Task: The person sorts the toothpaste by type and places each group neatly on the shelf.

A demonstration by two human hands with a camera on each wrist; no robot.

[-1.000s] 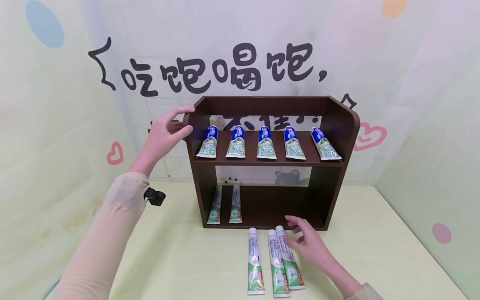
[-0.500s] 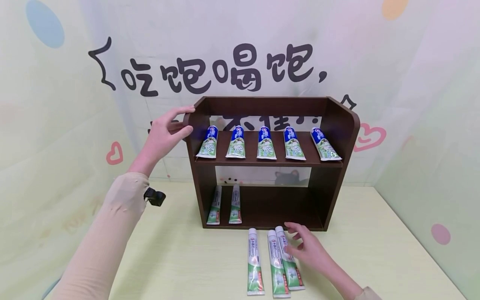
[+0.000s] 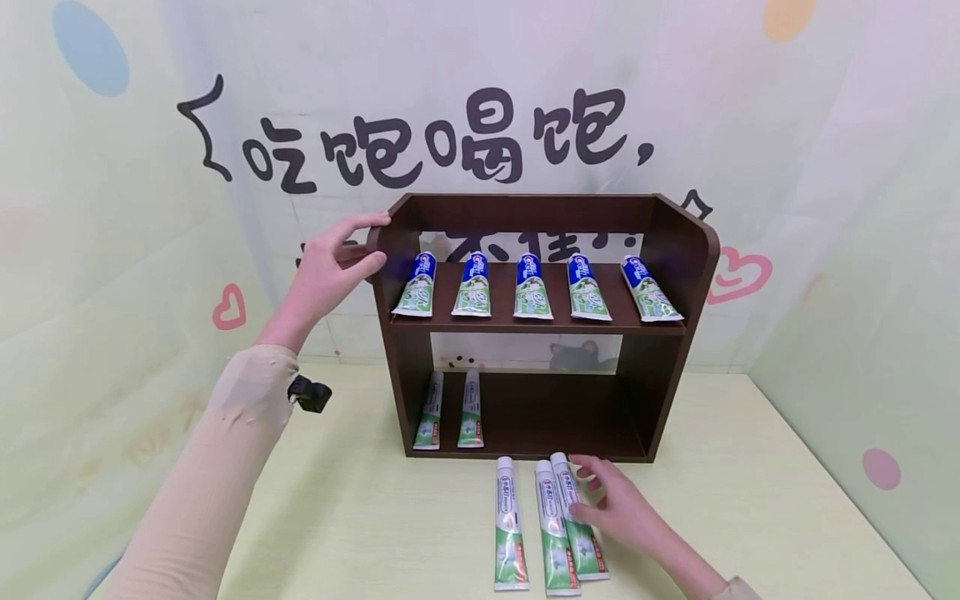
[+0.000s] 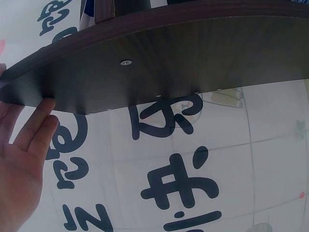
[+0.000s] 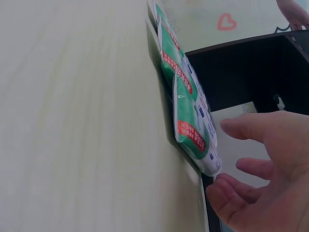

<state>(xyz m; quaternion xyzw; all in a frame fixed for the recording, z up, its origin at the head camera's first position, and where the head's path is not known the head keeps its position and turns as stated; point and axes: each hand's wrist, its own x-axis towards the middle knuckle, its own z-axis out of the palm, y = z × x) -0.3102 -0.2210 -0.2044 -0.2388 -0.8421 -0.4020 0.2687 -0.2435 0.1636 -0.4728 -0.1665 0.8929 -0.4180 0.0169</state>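
My left hand [image 3: 318, 271] holds the upper left side panel of a dark brown two-tier shelf [image 3: 536, 213], thumb and fingers about its edge. In the left wrist view the fingertips [image 4: 47, 104] touch the panel's outer face. My right hand [image 3: 626, 508] hovers at the rightmost green-and-white toothpaste tube [image 3: 591, 546], fingers loosely bent near its cap end. In the right wrist view a gap shows between thumb and tube. That tube lies partly under a second toothpaste tube [image 3: 556, 533]; a third toothpaste tube [image 3: 511, 525] lies apart to the left.
Two matching toothpaste tubes [image 3: 430, 412] lean at the lower tier's left. Several blue-and-green toothpaste tubes [image 3: 533, 287] stand in a row on the upper tier. A black device [image 3: 310, 393] sits at the left wrist. Behind is a printed wall [image 3: 480, 50]; the pale table [image 3: 750, 500] extends rightward.
My right hand has lowered slightly, closer to the rightmost toothpaste tube. The left hand stays on the shelf and the tubes have not moved.
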